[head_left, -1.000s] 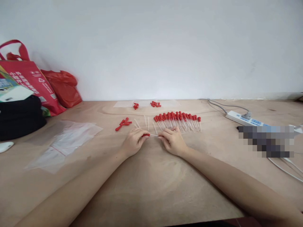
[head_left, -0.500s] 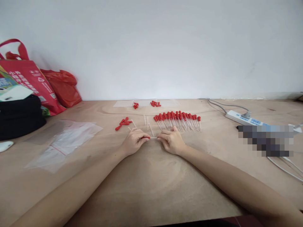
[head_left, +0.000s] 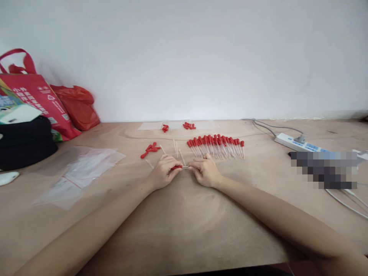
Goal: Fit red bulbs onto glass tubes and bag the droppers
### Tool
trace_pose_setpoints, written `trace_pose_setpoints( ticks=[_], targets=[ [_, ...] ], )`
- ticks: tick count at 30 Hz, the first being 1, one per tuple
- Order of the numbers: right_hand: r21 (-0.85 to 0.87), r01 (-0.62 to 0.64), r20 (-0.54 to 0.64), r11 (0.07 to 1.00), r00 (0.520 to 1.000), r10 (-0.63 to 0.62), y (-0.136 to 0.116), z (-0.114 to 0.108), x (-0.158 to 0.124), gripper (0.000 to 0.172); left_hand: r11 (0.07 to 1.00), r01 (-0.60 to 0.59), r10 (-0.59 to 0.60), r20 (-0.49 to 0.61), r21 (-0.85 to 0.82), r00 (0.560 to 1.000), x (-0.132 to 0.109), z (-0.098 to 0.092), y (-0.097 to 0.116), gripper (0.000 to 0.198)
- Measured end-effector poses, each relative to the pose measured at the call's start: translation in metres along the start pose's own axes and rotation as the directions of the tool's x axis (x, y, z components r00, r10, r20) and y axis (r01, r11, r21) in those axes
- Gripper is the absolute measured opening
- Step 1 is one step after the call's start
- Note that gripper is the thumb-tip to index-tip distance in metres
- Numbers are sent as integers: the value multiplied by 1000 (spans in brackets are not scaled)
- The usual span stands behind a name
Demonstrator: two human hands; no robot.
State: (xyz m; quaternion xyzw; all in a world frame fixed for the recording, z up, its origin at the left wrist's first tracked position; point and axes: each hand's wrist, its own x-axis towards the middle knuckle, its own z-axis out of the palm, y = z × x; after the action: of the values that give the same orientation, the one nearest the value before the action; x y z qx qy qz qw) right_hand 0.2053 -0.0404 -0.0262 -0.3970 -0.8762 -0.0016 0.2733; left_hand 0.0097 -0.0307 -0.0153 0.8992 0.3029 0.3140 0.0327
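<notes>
My left hand (head_left: 165, 172) is closed on a red rubber dropper bulb (head_left: 176, 167), whose open end points right. My right hand (head_left: 205, 171) pinches a thin clear dropper tube (head_left: 185, 167), and the tube's end meets the bulb between my fingers. How deep the tube sits in the bulb I cannot tell. Several loose tubes (head_left: 176, 147) lie just beyond my hands. To the left is a small group of loose red bulbs (head_left: 151, 148). A row of droppers with red bulbs fitted (head_left: 218, 143) lies beyond my right hand.
Clear plastic bags (head_left: 83, 172) lie at the left. More red bulbs (head_left: 189, 125) rest near the wall on plastic bags. Red shopping bags (head_left: 43, 99) and a black cloth item (head_left: 27, 143) stand far left. A power strip (head_left: 299, 143) with cables is at the right.
My right hand has moved slightly left toward my left hand, and less of the tube shows between them. More of the red bulb is visible at my left fingers.
</notes>
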Motion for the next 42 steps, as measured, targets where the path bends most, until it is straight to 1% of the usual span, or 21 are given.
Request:
trace_pose_setpoints(
  ticks=[4,8,10,11,12,13,14,16,17,18,19,20,21,25,30,32,34,36,39,40,42],
  targets=[
    [-15,11,25,1000,1000,-11,-2,2,3,19,1000,-23,23,24,-4,999,0,1,0,14],
    [-6,-17,34,1000,999,17,-4,-1,4,21,999,28,-31,57,40,998,-1,-1,-1,16],
    [-14,-46,6,999,999,47,0,-4,4,22,989,79,-81,17,125,997,-2,-7,-3,22],
    [-26,-80,-26,996,996,80,3,-6,4,23,972,133,-131,-25,193,991,-3,-12,-4,27],
    [-41,-132,-67,990,989,129,9,-8,4,23,937,220,-205,-81,272,975,-3,-17,-5,30],
    [-54,-200,-113,978,975,193,15,-10,5,24,877,328,-301,-131,350,944,-4,-22,-6,32],
    [-61,-276,-156,959,952,264,21,-12,6,25,793,443,-412,-168,418,895,-4,-27,-7,34],
    [-70,-410,-222,909,895,387,34,-14,9,25,599,611,-634,-159,518,757,-5,-35,-9,40],
    [-80,-458,-242,885,870,429,38,-15,11,24,518,652,-719,-131,553,682,-5,-37,-9,43],
    [-97,-492,-255,865,852,456,42,-14,13,24,460,671,-780,-96,582,618,-5,-38,-8,45],
    [-119,-516,-265,848,840,474,44,-13,15,24,423,676,-817,-68,603,572,-6,-38,-8,46],
    [-146,-531,-271,835,833,482,45,-12,18,25,406,674,-836,-48,617,547,-6,-37,-8,44],
    [-172,-540,-272,824,830,486,45,-10,21,26,399,670,-843,-36,626,537,-7,-35,-8,41],
    [-263,-535,-252,803,841,479,40,0,33,24,414,653,-837,-17,635,547,-9,-31,-8,33],
    [-341,-497,-206,798,868,453,36,9,38,22,479,630,-818,51,611,573,-6,-32,-3,26],
    [-346,-480,-200,806,877,436,36,11,37,23,517,597,-789,72,614,610,-5,-31,-1,24],
    [-342,-466,-207,816,885,418,36,12,35,23,567,559,-742,82,605,665,-5,-30,-1,24],
    [-331,-454,-222,827,890,399,36,11,32,23,616,549,-695,62,566,716,-6,-29,-3,22],
    [-291,-449,-260,845,887,382,32,8,28,26,702,584,-635,-13,408,772,-7,-28,-7,16],
    [-265,-449,-272,853,884,380,28,7,27,27,737,599,-621,-34,314,783,-7,-26,-7,14],
    [-164,-425,-265,890,888,375,17,5,25,27,787,615,-613,-47,54,789,-6,-20,-6,9]
  ],
)
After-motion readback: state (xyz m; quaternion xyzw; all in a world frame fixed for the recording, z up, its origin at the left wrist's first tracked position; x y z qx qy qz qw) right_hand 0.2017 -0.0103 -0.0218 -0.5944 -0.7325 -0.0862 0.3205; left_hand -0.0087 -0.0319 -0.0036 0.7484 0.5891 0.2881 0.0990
